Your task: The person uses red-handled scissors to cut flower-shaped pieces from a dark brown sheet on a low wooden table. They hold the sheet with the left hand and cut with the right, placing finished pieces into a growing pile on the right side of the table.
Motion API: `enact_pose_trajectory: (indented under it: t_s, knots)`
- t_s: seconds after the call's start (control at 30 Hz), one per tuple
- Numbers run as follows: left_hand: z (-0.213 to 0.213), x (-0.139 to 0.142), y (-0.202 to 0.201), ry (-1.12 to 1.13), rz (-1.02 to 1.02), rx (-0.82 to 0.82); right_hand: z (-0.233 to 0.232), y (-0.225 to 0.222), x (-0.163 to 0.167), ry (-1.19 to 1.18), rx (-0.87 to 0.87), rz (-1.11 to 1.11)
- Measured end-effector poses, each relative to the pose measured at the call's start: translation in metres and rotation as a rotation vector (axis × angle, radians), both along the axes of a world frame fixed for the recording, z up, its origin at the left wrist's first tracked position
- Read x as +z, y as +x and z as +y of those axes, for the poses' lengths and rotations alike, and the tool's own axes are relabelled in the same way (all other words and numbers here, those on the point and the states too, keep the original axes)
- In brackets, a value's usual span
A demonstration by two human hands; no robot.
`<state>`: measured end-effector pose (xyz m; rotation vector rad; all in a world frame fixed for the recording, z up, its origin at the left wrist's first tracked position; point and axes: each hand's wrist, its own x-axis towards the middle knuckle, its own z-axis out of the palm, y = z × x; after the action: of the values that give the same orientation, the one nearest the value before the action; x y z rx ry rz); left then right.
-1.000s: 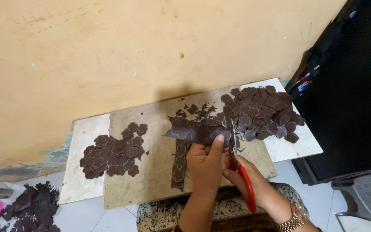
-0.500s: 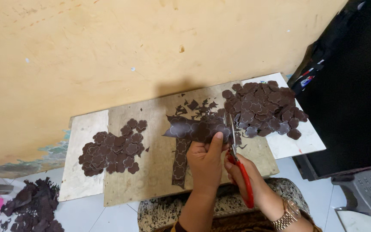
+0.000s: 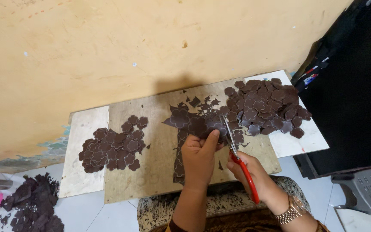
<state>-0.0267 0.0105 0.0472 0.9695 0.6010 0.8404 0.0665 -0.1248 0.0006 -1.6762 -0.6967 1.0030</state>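
Head view: left hand [image 3: 198, 157] pinches brown strip [image 3: 190, 124]; right hand [image 3: 247, 174] clamps red scissors [image 3: 239, 159], blades probably partly hidden.

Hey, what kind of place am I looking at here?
Likely a home craft spot on a tiled floor: a low wooden board against a wall, piles of dark flower-shaped cutouts, and red-handled scissors in the right hand.

The dark brown sheet of flower-shaped cutouts [image 3: 194, 124] looks matt and leathery (or perhaps a stiff felt; hard to tell). The red-handled scissors [image 3: 239, 159] have smooth glossy plastic grips and bare metal blades. Beneath lies a pale plywood board [image 3: 159, 172], dry, unvarnished and scuffed. The yellow plastered wall [image 3: 129, 43] is rough, chipped and matt.
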Motion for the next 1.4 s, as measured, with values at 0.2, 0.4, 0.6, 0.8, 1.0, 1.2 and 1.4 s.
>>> enact_pose_trajectory:
  t_s: [0.2,0.4,0.6,0.8,1.0,1.2,1.4]
  knots:
    - [0.004,0.001,-0.002,0.037,0.024,-0.031,0.000,0.001,0.003,-0.013,0.017,-0.024]
    - [0.006,0.001,-0.002,0.061,0.034,-0.065,-0.003,0.005,-0.004,-0.009,0.029,-0.120]
    - [0.008,0.000,-0.001,0.037,0.032,-0.108,-0.005,0.005,-0.007,-0.005,0.033,-0.132]
    - [0.005,0.001,-0.001,0.038,-0.013,-0.119,-0.004,0.003,-0.008,-0.024,0.028,-0.166]
    - [0.004,0.001,0.000,0.051,-0.060,-0.115,-0.002,0.001,-0.006,-0.045,0.008,-0.177]
    - [-0.001,0.005,0.000,0.077,-0.042,-0.106,-0.002,-0.003,-0.002,0.035,0.032,0.008]
    - [-0.010,0.013,-0.001,0.149,-0.063,-0.116,-0.003,0.000,-0.001,0.082,-0.011,0.071]
